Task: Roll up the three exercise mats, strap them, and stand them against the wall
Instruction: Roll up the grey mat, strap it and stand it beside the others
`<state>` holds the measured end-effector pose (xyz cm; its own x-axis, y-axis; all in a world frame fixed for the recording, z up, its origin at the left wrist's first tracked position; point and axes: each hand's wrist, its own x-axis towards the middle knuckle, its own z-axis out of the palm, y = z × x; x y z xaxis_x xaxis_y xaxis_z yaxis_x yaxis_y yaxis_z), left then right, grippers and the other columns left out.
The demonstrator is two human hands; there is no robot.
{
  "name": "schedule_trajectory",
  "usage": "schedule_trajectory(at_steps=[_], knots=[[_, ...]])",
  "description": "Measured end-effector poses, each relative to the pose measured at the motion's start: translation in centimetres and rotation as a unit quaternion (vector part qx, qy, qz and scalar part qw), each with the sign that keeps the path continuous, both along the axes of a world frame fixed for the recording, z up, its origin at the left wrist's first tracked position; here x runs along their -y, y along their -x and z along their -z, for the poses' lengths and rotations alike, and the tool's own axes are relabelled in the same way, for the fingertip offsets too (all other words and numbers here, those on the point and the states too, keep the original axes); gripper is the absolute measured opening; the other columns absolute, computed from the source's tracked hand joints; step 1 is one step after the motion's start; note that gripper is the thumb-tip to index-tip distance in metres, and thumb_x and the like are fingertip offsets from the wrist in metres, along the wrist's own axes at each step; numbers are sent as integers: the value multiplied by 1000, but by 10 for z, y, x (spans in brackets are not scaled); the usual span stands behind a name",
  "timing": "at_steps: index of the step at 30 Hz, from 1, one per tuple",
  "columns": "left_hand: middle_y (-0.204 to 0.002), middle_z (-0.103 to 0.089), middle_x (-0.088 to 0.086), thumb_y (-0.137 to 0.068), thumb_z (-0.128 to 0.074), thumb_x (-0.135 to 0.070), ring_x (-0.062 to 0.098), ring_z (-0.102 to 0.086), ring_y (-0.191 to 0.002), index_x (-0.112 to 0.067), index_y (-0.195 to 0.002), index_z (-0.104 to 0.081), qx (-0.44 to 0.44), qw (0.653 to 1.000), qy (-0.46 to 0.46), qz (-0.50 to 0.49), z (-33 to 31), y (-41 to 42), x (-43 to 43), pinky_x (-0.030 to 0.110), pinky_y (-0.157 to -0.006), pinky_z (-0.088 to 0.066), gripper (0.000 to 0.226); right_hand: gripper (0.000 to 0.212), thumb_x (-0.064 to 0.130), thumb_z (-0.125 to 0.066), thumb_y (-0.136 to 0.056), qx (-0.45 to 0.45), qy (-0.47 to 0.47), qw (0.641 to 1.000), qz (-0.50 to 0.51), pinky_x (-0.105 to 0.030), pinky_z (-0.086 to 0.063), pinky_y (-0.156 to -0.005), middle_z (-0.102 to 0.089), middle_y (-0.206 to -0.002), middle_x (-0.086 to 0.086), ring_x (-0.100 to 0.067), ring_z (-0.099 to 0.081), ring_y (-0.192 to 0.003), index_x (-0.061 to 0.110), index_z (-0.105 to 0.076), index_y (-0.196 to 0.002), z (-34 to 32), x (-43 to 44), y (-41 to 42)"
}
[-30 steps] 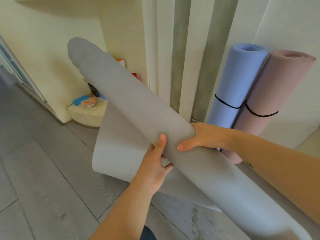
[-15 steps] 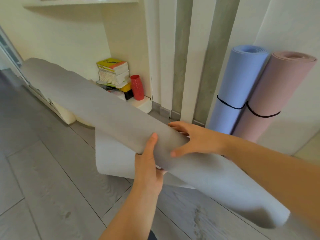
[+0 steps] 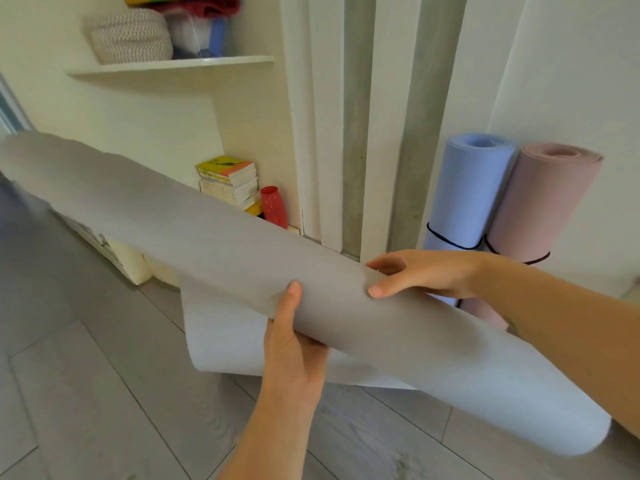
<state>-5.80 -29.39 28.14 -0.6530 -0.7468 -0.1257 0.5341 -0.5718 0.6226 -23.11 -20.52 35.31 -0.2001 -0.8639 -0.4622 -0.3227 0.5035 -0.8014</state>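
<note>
Clearly, two thirds of the job look finished. A rolled blue mat [image 3: 467, 188] and a rolled pink mat [image 3: 547, 202] stand upright side by side, touching, against the wall [image 3: 571, 81] at the right, each cinched low down by a thin black strap [image 3: 450, 241].

The third, a gray mat [image 3: 207, 244], is off the floor [image 3: 86, 393] and held across the person's front, running from upper left down to lower right. It is rolled only loosely. A wide loose flap [image 3: 221, 334] hangs below the roll, and no strap shows on it. So tightening the roll, strapping it and standing it beside the other two appear to be left.

The left hand [image 3: 294, 348] grips the roll from beneath, thumb laid up over its near face. The right hand [image 3: 426, 275] clamps it just to the right, fingers curled over the top and thumb pressing the near side.

Against the picture a second ago, the roll's left end has dropped from steeply raised to a shallow slant. Both hands keep their places on it, and the flap hangs as before. The view has also tilted upward, so a shelf [image 3: 173, 64] with a woven basket [image 3: 131, 36] now shows.
</note>
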Motion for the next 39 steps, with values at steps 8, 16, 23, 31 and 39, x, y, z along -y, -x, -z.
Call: schedule_trajectory(at_steps=[8,16,23,31,39], knots=[[-122,-67,6,-86,-57,-36,21,-63,-113,-17,-122,-60,-50,992,105,51,-26,-2,23,36,-86,-55,41,69,38,-79,-55,72,7,995,-67,-35,-51,-95,-69,-117,-3,-22,-65,-108,22,-55,-119,-11,20,-8],[-130,-54,0,-66,-62,-61,17,-57,-117,-28,-145,-15,134,982,116,-64,-16,3,29,45,-102,-46,98,73,40,-78,-51,77,112,991,21,-37,-52,-93,-71,-112,-4,-22,-67,-103,20,-58,-119,25,26,-28],[-139,-43,-2,-37,-76,-75,23,-54,-117,-38,-142,-19,318,942,106,16,10,0,19,50,-94,-50,125,86,42,-88,-56,-65,131,985,96,-27,-54,-83,-60,-114,12,-6,-63,-99,26,-41,-128,63,28,-51],[-120,-63,-7,-59,-78,-33,14,-64,-106,-25,-137,-38,177,981,76,27,18,-15,14,52,-94,-50,88,73,38,-76,-60,174,100,974,106,-39,-47,-100,-64,-123,-1,-21,-61,-114,27,-52,-127,54,31,-32],[-131,-62,-1,-75,-72,-31,17,-58,-121,-21,-136,-45,52,985,148,79,6,-12,26,45,-103,-45,68,70,39,-73,-62,180,103,978,8,-31,-54,-88,-68,-120,-3,-21,-65,-110,18,-55,-126,24,37,-17]])
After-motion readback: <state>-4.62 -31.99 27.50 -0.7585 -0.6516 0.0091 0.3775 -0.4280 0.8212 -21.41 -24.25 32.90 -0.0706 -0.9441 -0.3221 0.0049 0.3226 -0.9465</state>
